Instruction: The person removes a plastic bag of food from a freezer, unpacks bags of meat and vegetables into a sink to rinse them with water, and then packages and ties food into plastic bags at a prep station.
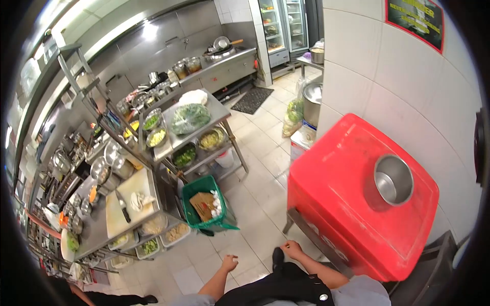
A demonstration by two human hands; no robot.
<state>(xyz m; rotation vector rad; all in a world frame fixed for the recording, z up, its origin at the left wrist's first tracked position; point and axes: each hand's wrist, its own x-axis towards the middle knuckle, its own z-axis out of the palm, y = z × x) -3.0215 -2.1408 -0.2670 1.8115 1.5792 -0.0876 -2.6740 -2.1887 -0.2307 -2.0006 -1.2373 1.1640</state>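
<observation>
My left hand (pixel 229 262) hangs over the tiled floor in front of me, its fingers loosely bent and partly apart, with nothing in it. To its right, my right hand (pixel 292 249) is low beside the red bin, fingers curled in; I see no object in it. Closest to the right hand is the large red lidded bin (pixel 332 168), with a round metal pot (pixel 393 179) standing on top. A green crate (pixel 209 224) holding cardboard and white pieces stands on the floor ahead of my left hand.
A steel counter at the left bears a cutting board (pixel 115 217), a knife (pixel 123 206) and a white cloth (pixel 139 201). Bagged greens (pixel 191 118) lie on a steel table. A dark mat (pixel 252 100) is on the floor farther off. Another person's dark-clothed leg (pixel 115 299) shows bottom left.
</observation>
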